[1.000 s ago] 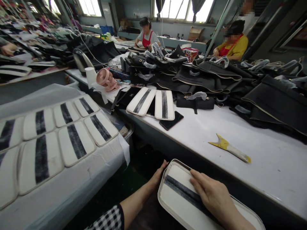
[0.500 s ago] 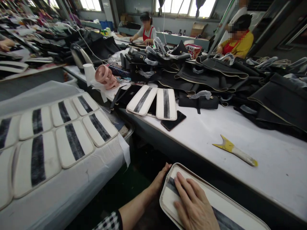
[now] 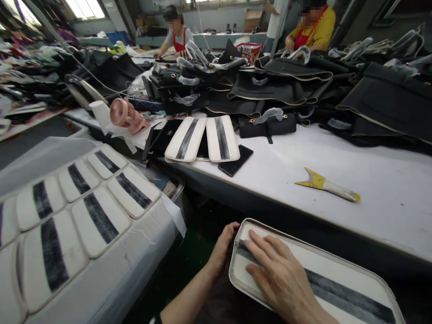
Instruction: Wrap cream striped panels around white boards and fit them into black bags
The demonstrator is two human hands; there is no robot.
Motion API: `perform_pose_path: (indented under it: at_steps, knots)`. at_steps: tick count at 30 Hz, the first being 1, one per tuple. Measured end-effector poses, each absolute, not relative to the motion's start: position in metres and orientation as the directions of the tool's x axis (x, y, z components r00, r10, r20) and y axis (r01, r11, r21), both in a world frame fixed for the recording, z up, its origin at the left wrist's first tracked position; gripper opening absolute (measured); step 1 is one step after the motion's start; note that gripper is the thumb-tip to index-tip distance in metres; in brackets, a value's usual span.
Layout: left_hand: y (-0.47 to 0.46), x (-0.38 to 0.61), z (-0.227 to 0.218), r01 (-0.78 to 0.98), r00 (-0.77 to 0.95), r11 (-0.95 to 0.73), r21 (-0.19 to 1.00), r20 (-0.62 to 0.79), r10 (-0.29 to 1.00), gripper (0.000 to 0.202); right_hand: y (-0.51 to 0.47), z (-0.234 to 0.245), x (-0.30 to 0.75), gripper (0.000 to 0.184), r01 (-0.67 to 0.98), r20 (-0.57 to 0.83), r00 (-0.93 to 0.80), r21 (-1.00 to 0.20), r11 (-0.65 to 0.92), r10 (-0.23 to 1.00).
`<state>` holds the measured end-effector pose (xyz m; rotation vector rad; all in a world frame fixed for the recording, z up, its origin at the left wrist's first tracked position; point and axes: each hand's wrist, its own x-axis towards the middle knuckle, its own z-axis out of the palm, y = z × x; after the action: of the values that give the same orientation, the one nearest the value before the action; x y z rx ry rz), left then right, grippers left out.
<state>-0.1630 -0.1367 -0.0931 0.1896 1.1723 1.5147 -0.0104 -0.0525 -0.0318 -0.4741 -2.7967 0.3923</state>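
Low in the view, a white rounded panel with a raised rim and a dark grey stripe lies tilted near my lap. My left hand grips its left end from the side, with some fingers hidden behind the rim. Flat on the panel's inner face rests my right hand, its fingers stretched out over the stripe. More striped white panels lie in rows on the covered table at left. Two others, a left one and a right one, lean on the bench ahead.
On the white bench lie a yellow forked tool, a phone and a small black bag. A pink fan stands by a white cup. Black leather pieces are heaped behind; two people work beyond.
My view has turned slightly right and down, so the bench things sit further left or higher. Both hands stay on the panel, with the right hand still flat on its face.
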Motion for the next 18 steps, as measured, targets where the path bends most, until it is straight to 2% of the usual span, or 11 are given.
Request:
perform_pose_path:
  at_steps: [2,4,7,12,15,18]
  knots:
    - [-0.149,-0.173,-0.081,-0.415,-0.416,0.183,0.891,-0.365,0.833,0.059,-0.055,-0.031,-0.009,0.033,0.281,0.237,-0.905,-0.292,0.914,0.354]
    - [-0.157,-0.183,-0.063,-0.118,-0.442,0.263,0.957,-0.288,0.850,0.050,-0.056,-0.031,-0.009,0.033,0.278,0.249,-0.902,-0.288,0.916,0.352]
    - [-0.159,-0.191,-0.035,0.207,-0.442,0.395,0.895,-0.274,0.854,0.037,-0.056,-0.029,-0.009,0.039,0.285,0.247,-0.901,-0.280,0.916,0.356]
    - [-0.152,-0.193,-0.018,0.370,-0.386,0.401,0.838,-0.253,0.887,0.030,-0.058,-0.026,-0.009,0.045,0.279,0.256,-0.907,-0.227,0.933,0.334]
    - [-0.152,-0.191,-0.021,0.585,-0.393,0.357,0.729,-0.130,0.910,0.027,-0.060,-0.027,-0.009,0.047,0.293,0.287,-0.894,-0.202,0.934,0.343]
    - [-0.153,-0.187,-0.025,0.717,-0.387,0.318,0.621,-0.025,0.922,0.025,-0.062,-0.029,-0.010,0.048,0.326,0.276,-0.880,-0.238,0.915,0.386]
